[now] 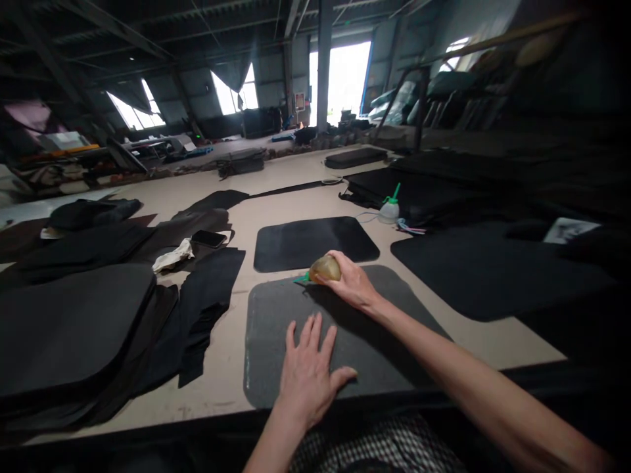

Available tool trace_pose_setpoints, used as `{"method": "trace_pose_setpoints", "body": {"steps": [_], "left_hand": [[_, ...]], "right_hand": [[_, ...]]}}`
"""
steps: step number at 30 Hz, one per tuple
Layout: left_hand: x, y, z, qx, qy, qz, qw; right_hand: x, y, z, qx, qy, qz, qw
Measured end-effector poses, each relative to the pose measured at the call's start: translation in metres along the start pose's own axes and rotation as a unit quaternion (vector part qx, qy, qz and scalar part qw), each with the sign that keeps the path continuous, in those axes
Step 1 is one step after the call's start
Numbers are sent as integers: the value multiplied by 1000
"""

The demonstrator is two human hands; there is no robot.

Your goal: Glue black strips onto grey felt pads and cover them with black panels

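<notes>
Right hand (pixel 351 282): fingers curled round bottle (pixel 324 269), nozzle (pixel 302 278) leftward (long axis, we note, left–right). Left hand (pixel 309 374): fingers spread on grey panel (pixel 266 328).

The left hand (pixel 308 374) is laid palm down, with fingers (pixel 315 332) spread and thumb (pixel 344 376) splayed sideways. The right arm (pixel 458 368) is stretched forward, and the right hand (pixel 352 282) is curled into a grip.
</notes>
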State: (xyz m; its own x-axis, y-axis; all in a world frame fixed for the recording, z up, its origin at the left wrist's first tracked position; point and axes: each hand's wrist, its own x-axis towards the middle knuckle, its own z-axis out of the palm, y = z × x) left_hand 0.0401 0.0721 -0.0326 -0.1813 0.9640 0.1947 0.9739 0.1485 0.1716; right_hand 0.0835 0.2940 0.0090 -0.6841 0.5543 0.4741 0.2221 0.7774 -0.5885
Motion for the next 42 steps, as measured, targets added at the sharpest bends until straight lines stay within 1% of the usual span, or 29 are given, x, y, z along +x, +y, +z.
{"method": "trace_pose_setpoints", "body": {"steps": [9, 13, 17, 23, 26, 28, 30, 31, 33, 35, 36, 38, 39, 40, 42], "left_hand": [[2, 2, 3, 30, 1, 14, 999], [1, 1, 7, 52, -8, 24, 998], [2, 0, 11, 71, -1, 29, 997], [1, -1, 12, 88, 5, 35, 995], [1, -1, 15, 79, 12, 36, 996], [2, -1, 15, 55, 12, 34, 998], [2, -2, 9, 2, 13, 23, 1000], [1, -3, 3, -40, 17, 10, 999], [-3, -11, -14, -152, 48, -36, 987], [-13, -25, -37, -258, 112, -108, 954], [-20, -34, -49, -292, 152, -147, 933], [-38, -54, -68, -315, 226, -212, 897], [-49, -64, -76, -310, 249, -234, 887], [-61, -73, -81, -297, 261, -248, 885], [-83, -86, -87, -259, 251, -253, 897]], "right_hand": [[-19, 55, -69, -67, 55, 86, 992], [-29, 81, -103, -110, 83, 110, 984], [-40, 104, -135, -138, 104, 151, 973], [-58, 129, -172, -171, 132, 227, 950], [-66, 130, -187, -179, 152, 240, 942], [-71, 120, -193, -178, 177, 239, 938], [-75, 100, -194, -132, 192, 232, 944], [-78, 87, -192, -84, 183, 231, 952], [-86, 57, -181, 41, 126, 229, 964], [-95, 25, -163, 148, 49, 215, 964], [-100, 9, -151, 179, 13, 205, 962], [-110, -21, -125, 196, -46, 179, 963], [-115, -35, -111, 188, -67, 161, 966], [-120, -49, -97, 176, -83, 142, 971], [-127, -73, -70, 153, -103, 106, 977]]}}
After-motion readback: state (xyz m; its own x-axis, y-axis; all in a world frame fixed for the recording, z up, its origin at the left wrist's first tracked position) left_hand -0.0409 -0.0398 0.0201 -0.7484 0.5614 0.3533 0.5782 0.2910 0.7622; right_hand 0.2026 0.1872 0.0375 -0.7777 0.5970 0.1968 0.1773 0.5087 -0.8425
